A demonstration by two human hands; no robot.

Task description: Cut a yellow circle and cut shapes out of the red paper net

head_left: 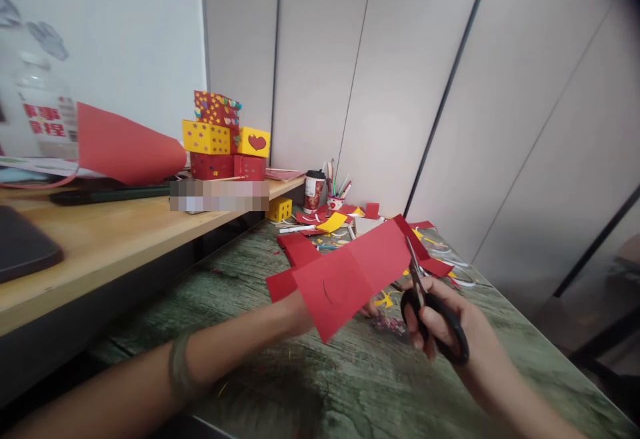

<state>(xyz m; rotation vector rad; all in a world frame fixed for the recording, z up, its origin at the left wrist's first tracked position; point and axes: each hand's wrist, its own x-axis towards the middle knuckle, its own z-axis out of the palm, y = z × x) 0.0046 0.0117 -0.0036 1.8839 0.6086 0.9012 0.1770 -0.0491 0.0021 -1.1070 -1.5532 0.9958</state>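
A sheet of red paper (357, 269) with a short curved dark line on it is held up above the table, tilted. Behind its lower left part is my left hand (301, 314), mostly hidden, with a little of the fingers showing past the lower edge. My right hand (440, 319) has its fingers through the black handles of a pair of scissors (453, 332). Their blades point up and reach the paper's right edge; whether they are cutting into it is too fine to tell.
On the dark wood-patterned table (240, 372) lie red and yellow paper scraps (331, 222). A paper cup (314, 191) and a pen holder (335, 202) stand at the back. Decorated boxes (207, 137) are stacked on the wooden shelf (115, 226) at left, near a red sheet (125, 146).
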